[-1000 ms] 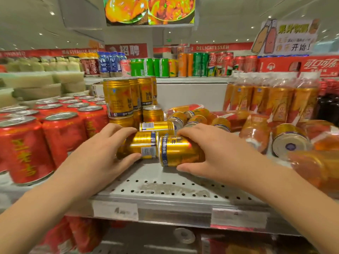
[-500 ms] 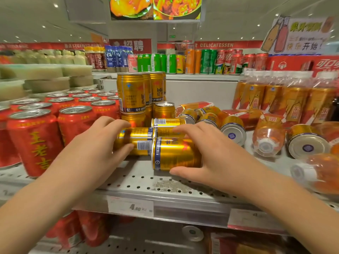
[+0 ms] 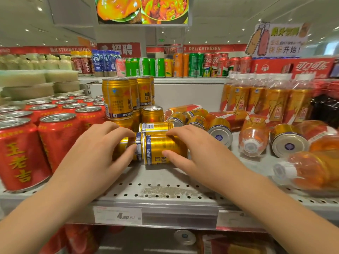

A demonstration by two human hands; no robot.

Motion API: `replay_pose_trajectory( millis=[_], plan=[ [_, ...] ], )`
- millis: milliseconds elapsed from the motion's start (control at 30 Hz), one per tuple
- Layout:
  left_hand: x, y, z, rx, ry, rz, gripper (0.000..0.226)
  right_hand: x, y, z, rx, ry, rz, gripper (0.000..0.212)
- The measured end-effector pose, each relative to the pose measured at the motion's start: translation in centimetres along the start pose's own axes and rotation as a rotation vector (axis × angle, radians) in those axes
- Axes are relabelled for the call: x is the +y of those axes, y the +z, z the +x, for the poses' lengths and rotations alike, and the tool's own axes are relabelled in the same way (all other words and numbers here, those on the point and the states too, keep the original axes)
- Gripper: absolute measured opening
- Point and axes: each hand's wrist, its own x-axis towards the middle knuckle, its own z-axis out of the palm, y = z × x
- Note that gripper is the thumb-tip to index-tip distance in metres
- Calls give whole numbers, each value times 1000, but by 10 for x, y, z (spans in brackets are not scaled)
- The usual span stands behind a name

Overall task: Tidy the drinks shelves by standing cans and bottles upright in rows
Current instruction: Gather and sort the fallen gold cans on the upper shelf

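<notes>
Recessed ceiling lights [image 3: 39,9] glow above red wall banners [image 3: 201,48].

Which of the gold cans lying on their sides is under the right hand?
The front gold can, label facing up, gripped by the right hand; its neighbour is under the left hand.

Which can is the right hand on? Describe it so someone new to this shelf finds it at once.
On the perforated grey shelf, between the upright red cans and the toppled orange bottles, several gold cans lie on their sides. The right hand grips the front gold can, end to end with the can under the left hand. It is the nearest one, its blue-banded rim facing left.
</notes>
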Motion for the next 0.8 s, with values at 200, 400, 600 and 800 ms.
replay_pose_trajectory(
  millis=[200,400,600,800],
  plan=[
    [3,9,3,35,37,-58,27,0,-3,-3,-16,-11,-58,52],
    [48,16,29,47,171,-308,26,29,-68,-28,72,71,-224,48],
    [142,56,90,-141,297,-340,43,107,-154,-59,74,229,-375,42],
    [207,102,125,-467,208,-140,71,180,-196,-76,-240,270,-512,63]
  ],
)
